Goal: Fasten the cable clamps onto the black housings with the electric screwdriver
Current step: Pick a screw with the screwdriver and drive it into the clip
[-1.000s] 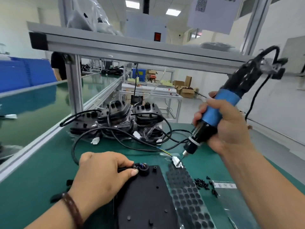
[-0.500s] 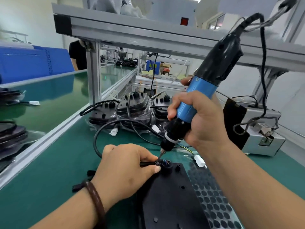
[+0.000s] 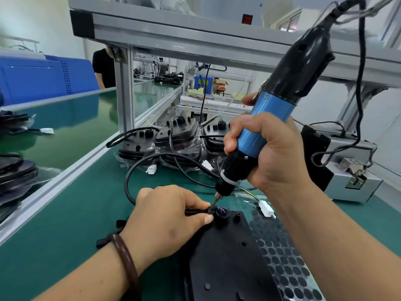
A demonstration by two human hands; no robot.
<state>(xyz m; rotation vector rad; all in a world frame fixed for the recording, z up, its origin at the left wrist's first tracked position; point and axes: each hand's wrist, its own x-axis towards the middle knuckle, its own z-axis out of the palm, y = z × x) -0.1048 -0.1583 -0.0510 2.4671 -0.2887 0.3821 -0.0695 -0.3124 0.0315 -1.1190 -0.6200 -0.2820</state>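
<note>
A flat black housing (image 3: 225,261) lies on the green bench in front of me. At its far left corner sits a small cable clamp (image 3: 220,212) where a black cable (image 3: 130,187) enters. My left hand (image 3: 167,220) pinches the cable and clamp between thumb and fingers. The blue and black electric screwdriver (image 3: 271,124) is gripped in my right hand (image 3: 269,155), tilted, with its bit tip down on the clamp just beyond my left fingertips.
A stack of finished black housings (image 3: 178,137) with cables stands behind. A sheet of round black pads (image 3: 282,257) lies right of the housing, with a white connector (image 3: 266,208) beside it. A grey power box (image 3: 351,174) sits at right. An aluminium frame (image 3: 123,90) runs overhead.
My right hand swung the screwdriver left and down from above the white connector until its bit met the clamp. My left hand stayed pinching the cable. The view moved closer.
</note>
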